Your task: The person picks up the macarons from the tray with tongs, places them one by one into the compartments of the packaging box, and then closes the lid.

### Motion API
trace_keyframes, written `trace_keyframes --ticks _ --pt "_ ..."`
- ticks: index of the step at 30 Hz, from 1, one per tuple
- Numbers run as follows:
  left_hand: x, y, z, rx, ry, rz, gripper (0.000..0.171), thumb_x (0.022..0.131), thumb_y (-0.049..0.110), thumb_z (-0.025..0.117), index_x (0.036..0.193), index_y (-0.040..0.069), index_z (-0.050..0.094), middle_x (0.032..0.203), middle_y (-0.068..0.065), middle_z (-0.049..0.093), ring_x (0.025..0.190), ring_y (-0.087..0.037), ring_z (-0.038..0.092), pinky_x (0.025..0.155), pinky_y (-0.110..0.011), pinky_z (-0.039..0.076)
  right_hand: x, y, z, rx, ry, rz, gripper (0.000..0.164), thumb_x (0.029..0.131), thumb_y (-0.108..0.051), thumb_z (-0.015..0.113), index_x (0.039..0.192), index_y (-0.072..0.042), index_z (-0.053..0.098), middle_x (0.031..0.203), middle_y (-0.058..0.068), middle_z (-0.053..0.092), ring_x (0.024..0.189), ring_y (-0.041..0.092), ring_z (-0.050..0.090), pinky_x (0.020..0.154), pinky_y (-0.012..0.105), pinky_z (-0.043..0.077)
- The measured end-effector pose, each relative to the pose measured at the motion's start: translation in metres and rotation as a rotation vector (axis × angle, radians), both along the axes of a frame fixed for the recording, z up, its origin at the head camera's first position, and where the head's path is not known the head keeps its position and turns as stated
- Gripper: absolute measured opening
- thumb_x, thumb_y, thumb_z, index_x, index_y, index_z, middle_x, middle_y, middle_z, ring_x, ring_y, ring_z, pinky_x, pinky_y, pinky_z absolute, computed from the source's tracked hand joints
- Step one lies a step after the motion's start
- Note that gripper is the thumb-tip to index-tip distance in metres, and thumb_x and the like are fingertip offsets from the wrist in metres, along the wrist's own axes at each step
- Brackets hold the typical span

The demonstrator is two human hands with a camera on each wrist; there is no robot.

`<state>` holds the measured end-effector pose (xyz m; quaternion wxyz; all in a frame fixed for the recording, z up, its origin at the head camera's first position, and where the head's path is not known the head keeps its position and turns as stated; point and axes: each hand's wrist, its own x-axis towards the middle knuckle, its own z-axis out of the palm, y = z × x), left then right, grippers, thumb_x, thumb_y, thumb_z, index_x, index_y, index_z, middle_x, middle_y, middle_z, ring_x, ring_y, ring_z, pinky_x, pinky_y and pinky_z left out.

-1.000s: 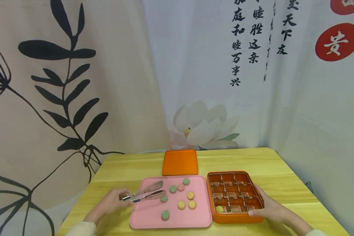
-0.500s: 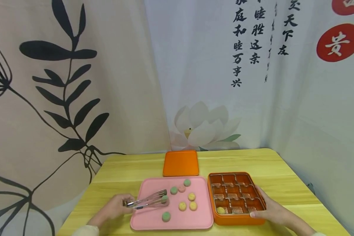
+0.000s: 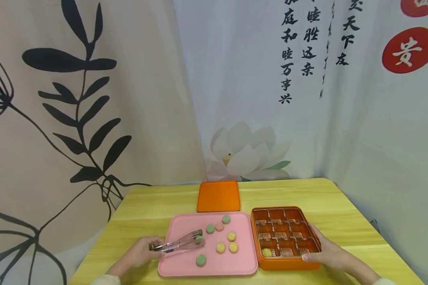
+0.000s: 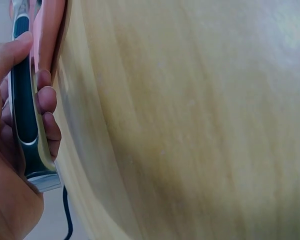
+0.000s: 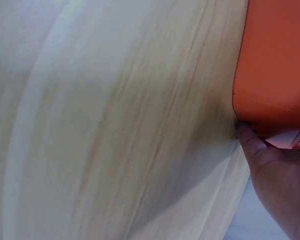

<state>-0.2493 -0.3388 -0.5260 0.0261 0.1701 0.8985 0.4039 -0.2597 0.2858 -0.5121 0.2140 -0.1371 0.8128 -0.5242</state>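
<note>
My left hand (image 3: 144, 252) grips metal tongs (image 4: 24, 85) with dark handle inlays at the left of the pink tray (image 3: 178, 269). Over the tray, the tongs' slotted ends (image 3: 189, 238) lie on either side of a green round cake (image 3: 199, 239), partly hidden; I cannot tell whether it is lifted. More green, yellow and pink small round cakes (image 3: 220, 248) lie on the tray. My right hand (image 3: 328, 248) holds the orange divided box (image 3: 289, 263) at its front right corner, thumb in front and fingers along the side. One yellow cake (image 3: 266, 252) sits in its front left compartment.
An orange lid or flat tray (image 3: 218, 196) lies behind the pink tray on the yellow wood-patterned table (image 3: 278, 192). The box stands close against the tray's right edge. A printed curtain (image 3: 157, 99) hangs behind the table.
My left hand has shifted slightly right with the tongs. Their ends have drawn closer together around the green cake. My right hand stays on the box.
</note>
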Motion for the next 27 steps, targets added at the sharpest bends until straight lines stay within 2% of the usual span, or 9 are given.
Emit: trace_keyframes --ticks 4,8,12,15,22,27 --pt "0.001 0.002 0.001 -0.027 -0.013 0.028 0.016 0.08 0.02 0.08 0.093 0.014 0.071 0.081 0.005 0.063 0.072 -0.008 0.052 0.063 -0.025 0.043 0.0 -0.001 0.0 0.004 0.01 -0.001 0.109 0.094 -0.022 0.07 0.153 -0.001 -0.019 0.153 0.041 -0.002 0.129 0.049 0.043 0.097 0.052 0.044" --pt "0.001 0.004 0.001 -0.046 -0.014 0.039 0.014 0.082 0.02 0.079 0.093 0.015 0.071 0.082 0.005 0.062 0.072 -0.009 0.052 0.064 -0.026 0.043 0.001 0.0 0.0 0.029 0.004 -0.012 0.108 0.095 -0.025 0.068 0.152 0.0 -0.02 0.154 0.041 -0.003 0.131 0.053 0.039 0.101 0.059 0.04" --pt "0.002 0.005 0.001 -0.037 -0.018 0.044 0.013 0.083 0.018 0.078 0.094 0.014 0.071 0.082 0.004 0.061 0.072 -0.009 0.051 0.063 -0.026 0.044 0.002 0.0 -0.001 0.018 0.008 -0.005 0.107 0.096 -0.024 0.067 0.152 0.0 -0.021 0.153 0.042 0.0 0.13 0.052 0.041 0.101 0.059 0.039" --pt "0.0 0.006 0.004 -0.036 -0.011 0.051 0.014 0.083 0.017 0.078 0.094 0.014 0.072 0.082 0.004 0.062 0.072 -0.009 0.051 0.062 -0.026 0.044 0.001 -0.001 0.002 0.007 0.021 0.001 0.106 0.096 -0.022 0.067 0.152 -0.001 -0.02 0.153 0.042 0.001 0.129 0.05 0.043 0.1 0.056 0.04" --pt "-0.003 0.011 0.015 0.007 -0.055 0.059 0.016 0.085 0.018 0.077 0.099 0.011 0.072 0.084 0.001 0.062 0.071 -0.011 0.052 0.058 -0.025 0.045 0.005 -0.002 0.002 0.065 0.013 -0.037 0.111 0.093 -0.028 0.07 0.153 -0.002 -0.02 0.154 0.041 0.0 0.133 0.055 0.033 0.102 0.066 0.032" --pt "-0.008 0.019 0.022 0.011 -0.025 0.047 0.021 0.086 0.02 0.077 0.102 0.008 0.072 0.084 0.001 0.063 0.07 -0.01 0.053 0.058 -0.024 0.046 0.004 -0.001 0.0 0.05 0.023 -0.036 0.111 0.093 -0.027 0.071 0.153 -0.003 -0.019 0.155 0.039 0.002 0.134 0.053 0.034 0.104 0.065 0.031"
